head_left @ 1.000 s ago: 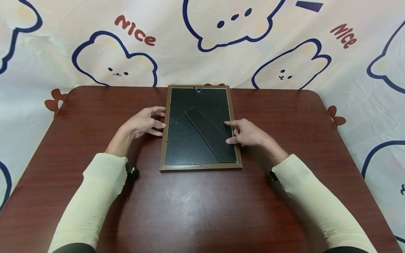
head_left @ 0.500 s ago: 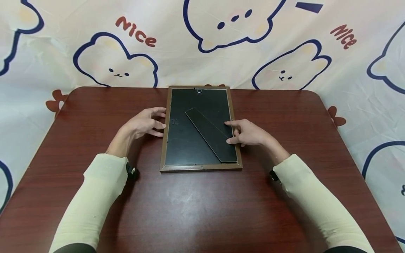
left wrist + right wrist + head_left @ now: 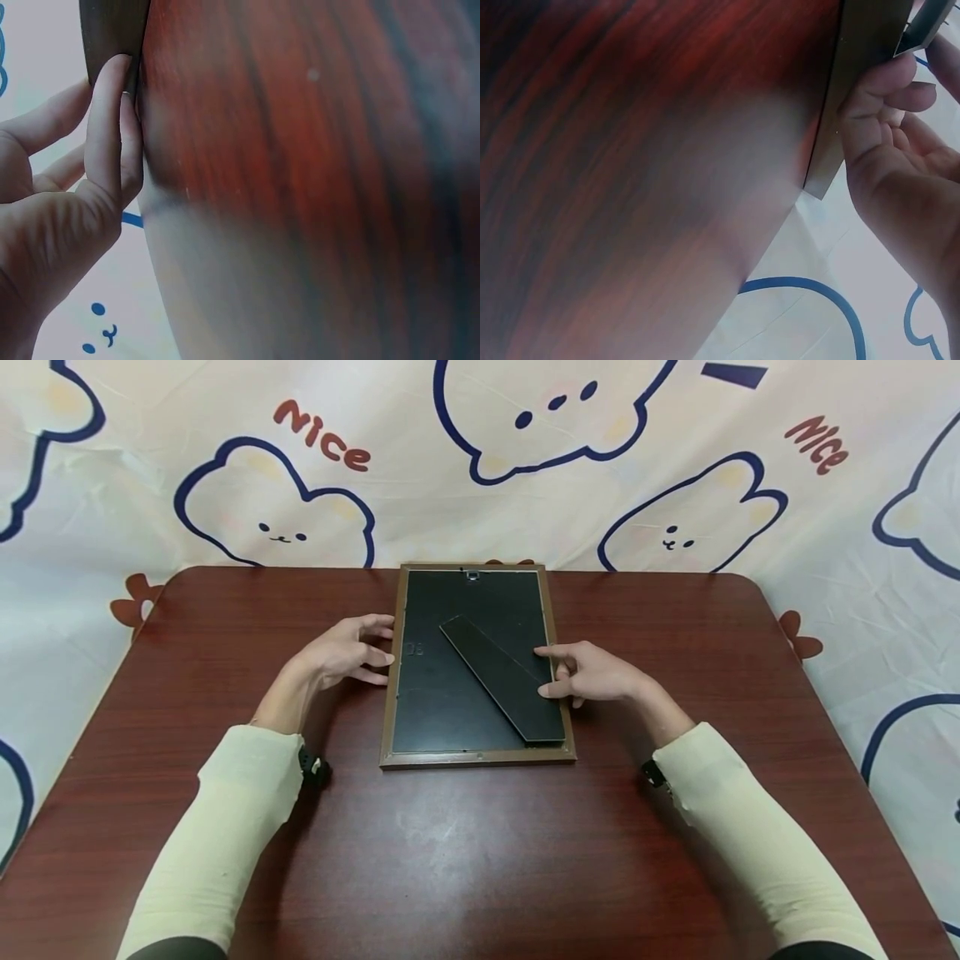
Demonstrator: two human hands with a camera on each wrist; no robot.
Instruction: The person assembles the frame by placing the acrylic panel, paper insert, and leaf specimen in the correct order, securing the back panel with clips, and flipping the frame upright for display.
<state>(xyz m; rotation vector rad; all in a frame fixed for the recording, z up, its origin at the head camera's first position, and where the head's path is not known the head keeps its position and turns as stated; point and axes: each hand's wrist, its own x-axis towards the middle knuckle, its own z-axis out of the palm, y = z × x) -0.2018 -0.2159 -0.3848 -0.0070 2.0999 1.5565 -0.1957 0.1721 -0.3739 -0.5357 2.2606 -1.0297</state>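
A picture frame (image 3: pixel 387 718) with a brown rim and black backing lies face down on the table. Its black stand leg (image 3: pixel 498 681) slants across the back, lower end slightly raised. My left hand (image 3: pixel 339 650) rests against the frame's left side with fingers loosely extended; the left wrist view has the fingertips touching the frame's edge (image 3: pixel 112 34). At the right side, my right hand (image 3: pixel 588 672) pinches the stand leg's edge, index finger reaching over the backing. The right wrist view shows fingers around the leg's corner (image 3: pixel 928 26) beside the frame's side (image 3: pixel 862 52).
The dark red wooden table (image 3: pixel 435 860) extends all around the frame. A cream cloth (image 3: pixel 480 518) with cartoon outlines hangs behind the table and down its sides. A small metal hanger (image 3: pixel 472 575) sits at the backing's far end.
The stand leg's lower end has risen slightly, and my right hand has shifted a little up and to the right. My left hand and the frame have stayed put.
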